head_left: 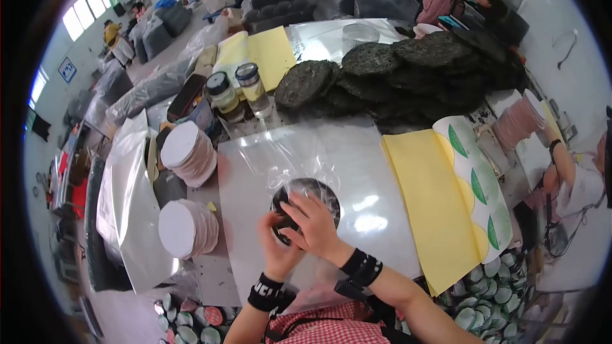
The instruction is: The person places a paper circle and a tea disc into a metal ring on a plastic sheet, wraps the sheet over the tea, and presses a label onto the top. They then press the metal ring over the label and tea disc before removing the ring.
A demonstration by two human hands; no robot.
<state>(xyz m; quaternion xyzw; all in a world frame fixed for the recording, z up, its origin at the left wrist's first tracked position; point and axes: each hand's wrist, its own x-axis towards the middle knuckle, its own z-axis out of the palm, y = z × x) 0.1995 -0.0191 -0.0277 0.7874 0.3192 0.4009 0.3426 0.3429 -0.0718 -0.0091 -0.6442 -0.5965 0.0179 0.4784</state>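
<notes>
On a glossy clear sheet lies a round black disc under clear plastic film. My left hand is at the disc's lower left side, its fingers bent; whether they pinch anything is hidden. Over the disc's middle, my right hand has its fingers spread and touches the film or disc. Both wrists wear black bands. Two stacks of round pale discs, an upper one and a lower one, stand left of the sheet.
Dark round cakes are piled behind the sheet. Two lidded jars stand at the back left. Yellow paper and a green-and-white label sheet lie right. Co-workers stand at the far right and back right. Green-and-white pieces lie below right.
</notes>
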